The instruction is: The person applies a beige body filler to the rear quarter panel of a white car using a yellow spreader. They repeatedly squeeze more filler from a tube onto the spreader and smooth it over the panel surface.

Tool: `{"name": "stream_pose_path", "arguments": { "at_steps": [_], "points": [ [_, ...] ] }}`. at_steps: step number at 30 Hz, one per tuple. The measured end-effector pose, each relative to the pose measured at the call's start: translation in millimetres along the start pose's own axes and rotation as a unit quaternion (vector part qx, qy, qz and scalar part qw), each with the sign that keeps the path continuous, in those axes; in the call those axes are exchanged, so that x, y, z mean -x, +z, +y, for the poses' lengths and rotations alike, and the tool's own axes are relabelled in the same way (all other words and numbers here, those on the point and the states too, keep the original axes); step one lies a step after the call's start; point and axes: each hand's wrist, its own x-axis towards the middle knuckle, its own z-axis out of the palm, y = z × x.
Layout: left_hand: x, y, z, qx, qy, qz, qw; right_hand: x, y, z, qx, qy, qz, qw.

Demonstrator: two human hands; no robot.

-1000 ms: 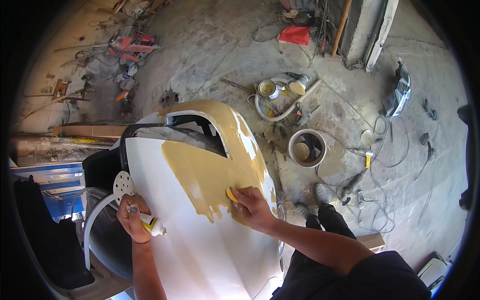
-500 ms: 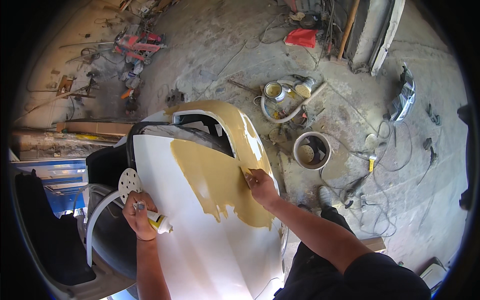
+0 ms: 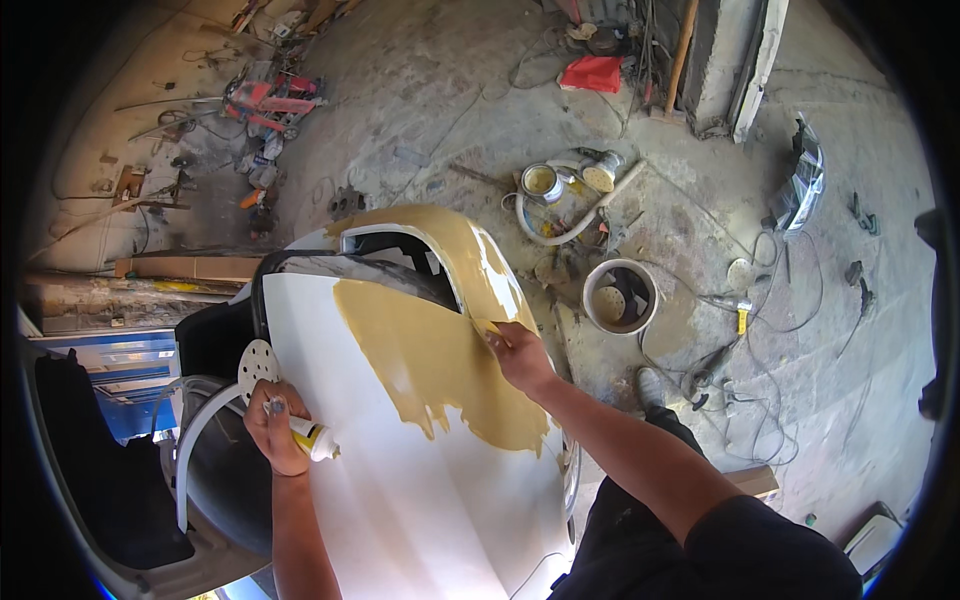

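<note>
A white car body panel [image 3: 400,510] stretches out below me, its upper part coated with tan filler [image 3: 420,350] that ends in a ragged lower edge. My right hand [image 3: 522,357] pinches a small yellowish spreader [image 3: 486,327] against the filler beside the window opening [image 3: 405,245]. Wrapped round a white and yellow tube [image 3: 316,440], my left hand [image 3: 277,428] is over the panel's left side, the tube's nozzle pointing right. Directly above that hand shows a pale round disc with holes [image 3: 259,365]; whether the hand touches it is unclear.
A grey hose [image 3: 190,450] curves beside my left hand. On the floor to the right stand a round bucket [image 3: 620,297] and an opened can [image 3: 541,183], with a curved hose and cables around them. A car headlight [image 3: 803,180] lies farther right; a red jack [image 3: 270,103] is far left.
My right hand has shifted slightly, and the spreader's yellowish face shows more. The left hand keeps its grip on the tube. The whole view has moved a little.
</note>
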Motion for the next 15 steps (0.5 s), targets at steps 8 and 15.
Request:
{"name": "stream_pose_path", "arguments": {
  "at_steps": [8,15],
  "points": [
    [3.7,-4.3,-2.0,0.02,-0.021,0.009,1.0,96.8,-11.8,-26.7,0.043,-0.17,-0.221,0.959],
    [-5.5,-10.5,9.0,0.014,-0.089,0.006,0.996,187.3,-81.5,20.4,0.018,0.152,-0.216,0.964]
  ]
}}
